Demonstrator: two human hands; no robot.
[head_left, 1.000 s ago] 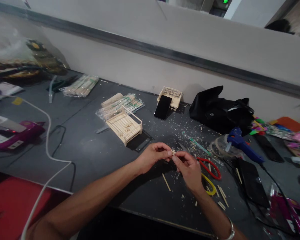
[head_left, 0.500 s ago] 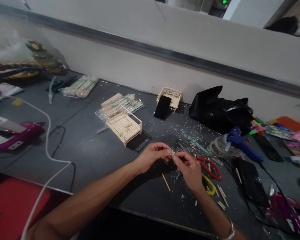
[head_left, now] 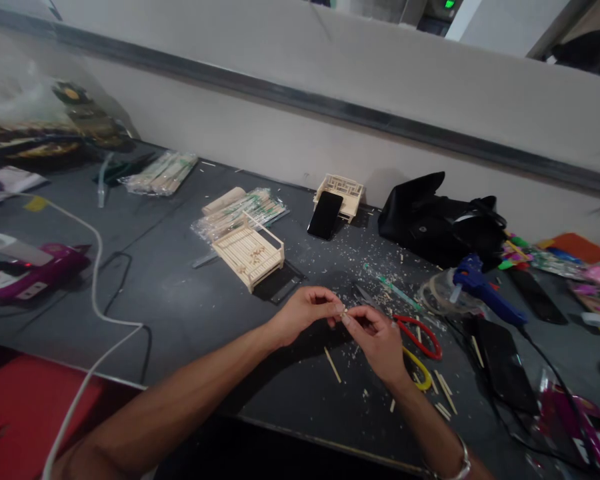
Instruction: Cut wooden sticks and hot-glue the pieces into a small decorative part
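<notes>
My left hand (head_left: pixel 305 315) and my right hand (head_left: pixel 380 339) meet over the table, fingertips pinched on a tiny pale wooden piece (head_left: pixel 345 312). The fingers cover most of it, so its shape is unclear. Just beyond my left hand stands a miniature bed-like frame (head_left: pixel 245 250) of thin sticks, with small wooden bits lying on its slats. Close beside my right hand lie scissors with a red handle loop (head_left: pixel 433 343) and a yellow handle loop (head_left: pixel 423 380). Loose cut sticks (head_left: pixel 333 365) and wood crumbs are strewn below and around both hands.
A blue glue gun (head_left: pixel 490 290) rests on a clear round container at right. At the back, a phone (head_left: pixel 325 215) leans on a small stick-built seat (head_left: pixel 347 190), near a black bag (head_left: pixel 425 217). A white cable (head_left: pixel 97 267) crosses the left side. Bagged sticks (head_left: pixel 163 173) lie at back left.
The fingertips of both hands have closed in a little around the small wooden piece, so less of it shows. Things on the table stay in place.
</notes>
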